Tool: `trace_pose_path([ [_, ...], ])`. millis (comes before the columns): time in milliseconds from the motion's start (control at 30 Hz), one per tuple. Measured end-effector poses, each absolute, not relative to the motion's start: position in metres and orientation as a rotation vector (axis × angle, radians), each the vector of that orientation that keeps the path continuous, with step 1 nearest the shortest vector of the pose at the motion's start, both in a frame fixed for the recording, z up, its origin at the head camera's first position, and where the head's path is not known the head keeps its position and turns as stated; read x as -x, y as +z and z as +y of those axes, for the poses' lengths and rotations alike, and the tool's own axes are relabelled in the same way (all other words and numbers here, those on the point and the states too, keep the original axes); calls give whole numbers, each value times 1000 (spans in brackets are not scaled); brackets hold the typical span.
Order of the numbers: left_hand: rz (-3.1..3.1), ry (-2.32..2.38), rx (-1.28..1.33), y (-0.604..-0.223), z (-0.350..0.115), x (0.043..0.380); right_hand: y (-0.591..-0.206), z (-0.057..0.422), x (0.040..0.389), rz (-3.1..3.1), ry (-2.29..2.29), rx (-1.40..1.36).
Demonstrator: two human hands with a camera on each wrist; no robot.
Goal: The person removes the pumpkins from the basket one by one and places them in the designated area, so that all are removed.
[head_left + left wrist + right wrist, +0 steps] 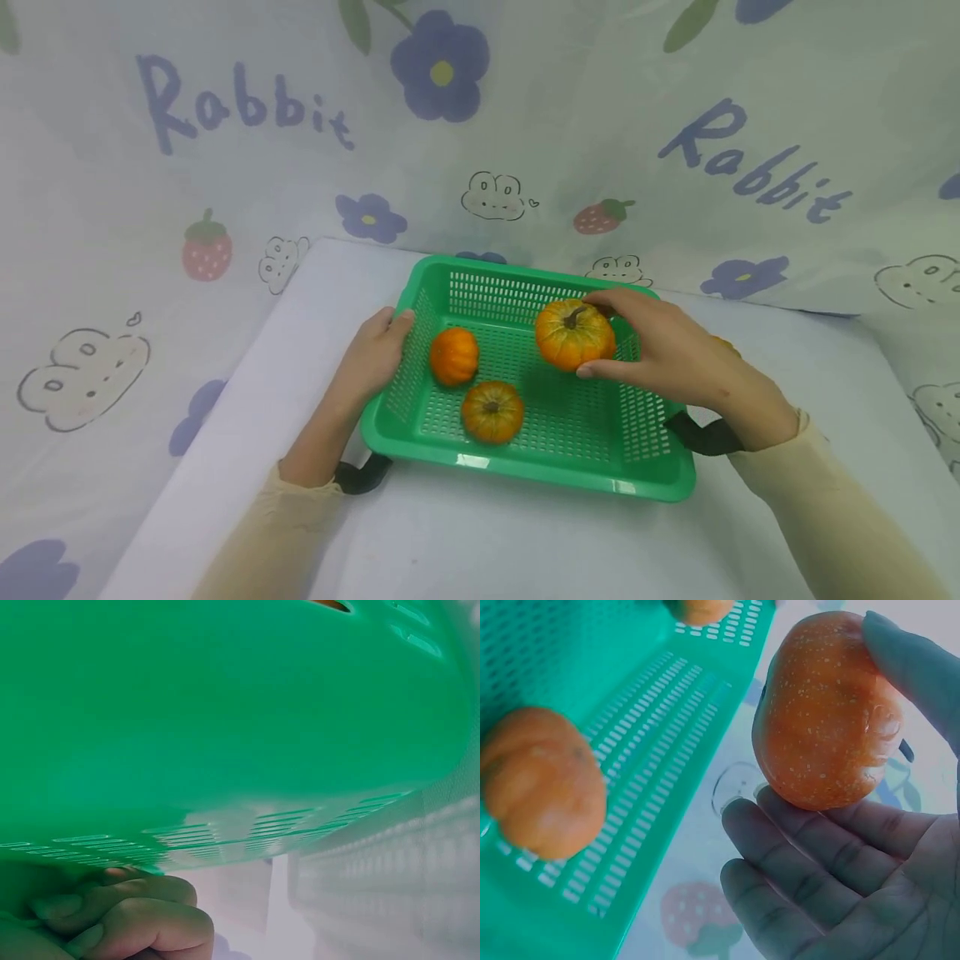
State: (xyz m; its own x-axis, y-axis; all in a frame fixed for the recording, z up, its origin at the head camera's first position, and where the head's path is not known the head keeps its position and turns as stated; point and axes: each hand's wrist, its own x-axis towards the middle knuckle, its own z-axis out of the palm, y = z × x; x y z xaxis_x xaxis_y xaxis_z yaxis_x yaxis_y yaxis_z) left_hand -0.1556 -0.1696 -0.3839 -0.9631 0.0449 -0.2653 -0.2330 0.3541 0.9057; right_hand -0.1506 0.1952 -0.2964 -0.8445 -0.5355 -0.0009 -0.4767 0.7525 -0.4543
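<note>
Right hand (671,350): I see its grip clamped on the held pumpkin (573,335), above the right half of the basket (540,472).
Left hand (375,354): clamped round the left rim.
Rind: its gloss (bright on my wrist view) could cause a slip.
Left pumpkin (454,357), near pumpkin (492,412): a jerk on that rim might roll both.

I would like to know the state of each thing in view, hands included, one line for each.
Green basket: open at the top, pumpkins inside
Left pumpkin: in the basket, no stem visible
Front pumpkin: in the basket, stem up
Held pumpkin: off the basket floor
Left hand: gripping the basket's side
Right hand: holding a pumpkin between thumb and fingers
</note>
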Motion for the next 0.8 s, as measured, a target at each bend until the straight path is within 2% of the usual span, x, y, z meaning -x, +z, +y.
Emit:
trace_pose_path([
  [500, 2394, 1623, 178, -381, -170, 155, -313, 262, 100, 2961, -762, 683],
  [800, 2397, 1616, 166, -383, -171, 157, -323, 301, 90, 3039, -832, 386],
])
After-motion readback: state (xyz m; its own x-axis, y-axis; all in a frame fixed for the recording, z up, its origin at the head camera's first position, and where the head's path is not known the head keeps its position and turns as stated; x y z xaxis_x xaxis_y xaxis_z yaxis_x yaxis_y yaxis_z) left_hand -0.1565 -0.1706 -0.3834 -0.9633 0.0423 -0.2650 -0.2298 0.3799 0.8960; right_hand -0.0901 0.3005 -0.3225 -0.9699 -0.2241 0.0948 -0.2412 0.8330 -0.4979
